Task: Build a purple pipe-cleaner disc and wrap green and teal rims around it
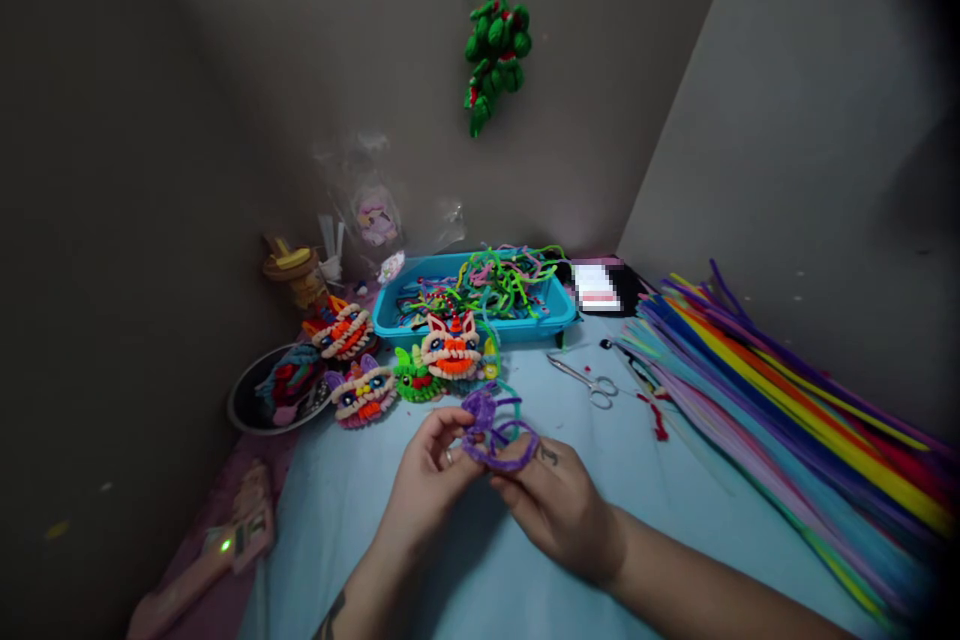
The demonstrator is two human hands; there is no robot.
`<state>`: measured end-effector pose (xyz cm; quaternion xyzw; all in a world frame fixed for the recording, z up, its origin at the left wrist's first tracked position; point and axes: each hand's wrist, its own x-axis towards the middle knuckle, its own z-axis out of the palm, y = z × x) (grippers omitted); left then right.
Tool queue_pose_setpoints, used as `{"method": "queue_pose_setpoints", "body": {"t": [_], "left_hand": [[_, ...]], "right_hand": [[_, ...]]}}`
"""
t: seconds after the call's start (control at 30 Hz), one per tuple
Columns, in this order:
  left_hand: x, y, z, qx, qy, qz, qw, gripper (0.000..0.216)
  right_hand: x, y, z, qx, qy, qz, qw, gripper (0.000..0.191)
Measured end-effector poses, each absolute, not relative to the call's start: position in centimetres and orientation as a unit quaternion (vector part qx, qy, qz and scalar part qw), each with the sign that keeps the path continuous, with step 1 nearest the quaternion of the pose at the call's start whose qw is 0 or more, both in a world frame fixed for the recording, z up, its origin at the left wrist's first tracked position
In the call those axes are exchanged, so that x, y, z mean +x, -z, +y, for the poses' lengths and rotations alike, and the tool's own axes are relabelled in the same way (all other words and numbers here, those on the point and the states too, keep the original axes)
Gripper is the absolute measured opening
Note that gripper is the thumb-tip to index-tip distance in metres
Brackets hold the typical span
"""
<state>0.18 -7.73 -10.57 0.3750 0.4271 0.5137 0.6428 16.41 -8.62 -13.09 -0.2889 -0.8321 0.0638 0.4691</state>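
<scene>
Between my two hands is a purple pipe cleaner (517, 461), bent into loops with a thicker coiled part at its upper left. My left hand (439, 455) pinches that coiled side between thumb and fingers. On the other side, my right hand (566, 510) grips the lower right of the loop, its fingers curled in. A teal pipe cleaner (513, 394) curves just behind the purple one; I cannot tell whether they are joined. Just beyond my hands sit several finished lion-head figures, among them an orange and cream one (451, 348) and a green one (417, 376).
A blue tray (390, 320) of tangled pipe cleaners stands at the back. Scissors (589, 380) lie right of centre. Long coloured pipe cleaners (780, 400) spread along the right. At left are a bowl (244, 410) and a pink glue gun (202, 560). A green bundle (495, 45) hangs on the wall.
</scene>
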Motion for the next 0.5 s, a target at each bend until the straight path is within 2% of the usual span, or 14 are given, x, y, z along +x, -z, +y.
{"method": "queue_pose_setpoints", "body": {"t": [0.23, 0.5], "left_hand": [[0.0, 10.7, -7.7, 0.363, -0.497, 0.440, 0.654, 0.041], [0.4, 9.8, -7.8, 0.367, -0.514, 0.504, 0.589, 0.032]], "right_hand": [[16.4, 13.8, -8.7, -0.291, -0.063, -0.804, 0.514, 0.024], [16.4, 12.4, -8.9, -0.212, -0.099, -0.853, 0.466, 0.022]]}}
